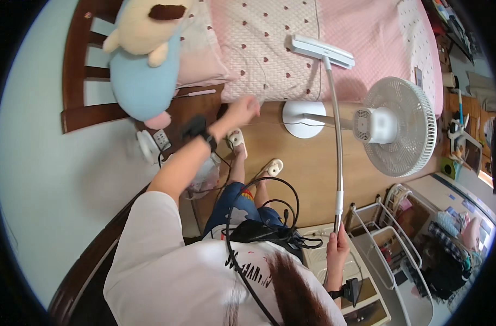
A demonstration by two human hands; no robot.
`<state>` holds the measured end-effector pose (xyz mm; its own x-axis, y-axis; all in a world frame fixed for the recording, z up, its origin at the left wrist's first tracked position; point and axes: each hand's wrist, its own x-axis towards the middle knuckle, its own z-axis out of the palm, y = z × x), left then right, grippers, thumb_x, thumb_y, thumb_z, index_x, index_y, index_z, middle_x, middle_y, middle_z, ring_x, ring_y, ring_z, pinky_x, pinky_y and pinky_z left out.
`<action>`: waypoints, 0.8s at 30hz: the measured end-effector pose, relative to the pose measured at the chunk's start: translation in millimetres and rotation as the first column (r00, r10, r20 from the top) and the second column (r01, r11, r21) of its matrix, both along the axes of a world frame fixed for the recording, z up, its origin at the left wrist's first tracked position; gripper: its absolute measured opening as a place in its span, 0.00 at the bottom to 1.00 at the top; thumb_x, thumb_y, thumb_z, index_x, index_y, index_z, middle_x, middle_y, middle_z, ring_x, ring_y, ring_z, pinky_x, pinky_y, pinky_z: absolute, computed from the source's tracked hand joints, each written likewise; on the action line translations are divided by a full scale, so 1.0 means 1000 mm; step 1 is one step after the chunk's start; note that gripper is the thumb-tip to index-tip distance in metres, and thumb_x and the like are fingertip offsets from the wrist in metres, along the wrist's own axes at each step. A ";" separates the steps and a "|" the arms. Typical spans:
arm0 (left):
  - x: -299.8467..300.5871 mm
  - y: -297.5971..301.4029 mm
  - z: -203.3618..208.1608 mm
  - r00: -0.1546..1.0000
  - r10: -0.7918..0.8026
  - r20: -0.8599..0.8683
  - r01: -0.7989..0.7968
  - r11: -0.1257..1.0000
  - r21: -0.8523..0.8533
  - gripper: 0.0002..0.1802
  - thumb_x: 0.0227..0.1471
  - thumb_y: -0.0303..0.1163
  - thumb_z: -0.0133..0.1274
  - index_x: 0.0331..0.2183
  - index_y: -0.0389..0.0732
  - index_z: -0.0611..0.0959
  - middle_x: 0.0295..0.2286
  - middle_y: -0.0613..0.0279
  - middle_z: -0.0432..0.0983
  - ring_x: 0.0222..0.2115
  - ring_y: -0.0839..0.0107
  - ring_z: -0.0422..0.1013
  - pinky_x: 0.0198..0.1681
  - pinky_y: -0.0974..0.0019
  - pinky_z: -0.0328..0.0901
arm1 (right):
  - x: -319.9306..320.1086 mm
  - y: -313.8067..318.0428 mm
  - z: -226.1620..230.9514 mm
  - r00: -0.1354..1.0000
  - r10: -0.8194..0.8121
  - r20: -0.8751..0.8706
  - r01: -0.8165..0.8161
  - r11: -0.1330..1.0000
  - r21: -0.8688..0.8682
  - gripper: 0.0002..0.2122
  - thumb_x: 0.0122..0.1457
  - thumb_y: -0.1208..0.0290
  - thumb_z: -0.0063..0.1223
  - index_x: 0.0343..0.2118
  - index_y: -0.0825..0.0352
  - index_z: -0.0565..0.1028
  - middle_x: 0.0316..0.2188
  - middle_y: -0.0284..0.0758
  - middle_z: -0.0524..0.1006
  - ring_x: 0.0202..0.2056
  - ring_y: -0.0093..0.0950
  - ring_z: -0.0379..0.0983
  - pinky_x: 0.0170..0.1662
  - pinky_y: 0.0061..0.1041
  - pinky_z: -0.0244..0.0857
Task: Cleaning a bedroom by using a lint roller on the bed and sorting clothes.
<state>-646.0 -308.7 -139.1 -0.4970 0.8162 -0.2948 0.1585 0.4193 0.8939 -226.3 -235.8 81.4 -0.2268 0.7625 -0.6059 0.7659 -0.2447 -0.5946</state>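
Observation:
My right hand [337, 247] is closed around the lower shaft of a long-handled mop [337, 146] with a metal pole and a narrow, white, bar-shaped head. That head [323, 51] is over the pink and white bedspread [253, 49]. Farther left, my left hand [244, 112] reaches out beside the bed's edge with its fingers curled together, slightly blurred. What they hold, if anything, I cannot make out. A thin cord runs near this hand toward a white standing fan [397, 127], whose round base [303, 120] rests on the floor by the bed.
Soft toys [144, 76] lean at the wooden headboard [74, 117]. A power strip [161, 139] and a clear plastic bag [204, 176] are left of my legs. Black cables [297, 206] loop before my waist. A white rack [383, 239] and piled clothes [449, 261] stand at the right.

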 end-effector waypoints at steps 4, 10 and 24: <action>0.067 -0.070 0.140 0.888 0.036 0.459 -0.034 0.999 -0.013 0.09 0.50 0.28 0.43 0.33 0.37 0.76 0.19 0.71 0.68 0.22 0.84 0.63 0.26 0.78 0.59 | 0.035 -0.006 0.023 0.989 0.121 0.085 -0.125 0.991 0.043 0.18 0.55 0.75 0.43 0.50 0.67 0.63 0.16 0.21 0.59 0.17 0.12 0.50 0.18 0.13 0.45; 0.078 -0.186 0.253 0.710 0.636 0.302 -0.639 0.762 -0.103 0.10 0.47 0.28 0.46 0.34 0.37 0.77 0.18 0.73 0.67 0.14 0.89 0.56 0.15 0.84 0.48 | 0.142 -0.002 0.044 0.939 0.273 0.208 -0.287 0.957 0.043 0.19 0.54 0.75 0.44 0.50 0.66 0.63 0.17 0.26 0.62 0.19 0.15 0.53 0.20 0.18 0.51; -0.215 -0.265 0.184 0.405 0.695 -0.594 -0.756 0.620 0.209 0.15 0.51 0.37 0.45 0.39 0.41 0.78 0.28 0.65 0.75 0.28 0.78 0.67 0.34 0.75 0.61 | -0.030 0.028 0.004 0.860 0.479 0.176 -0.505 0.849 0.155 0.18 0.52 0.72 0.48 0.48 0.60 0.65 0.13 0.34 0.59 0.17 0.17 0.51 0.19 0.18 0.51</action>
<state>-860.7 -573.5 44.7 -0.9701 0.0528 0.2368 0.2059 0.6956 0.6883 -255.9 -207.9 84.9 -0.5345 0.6737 -0.5104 0.8267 0.2913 -0.4813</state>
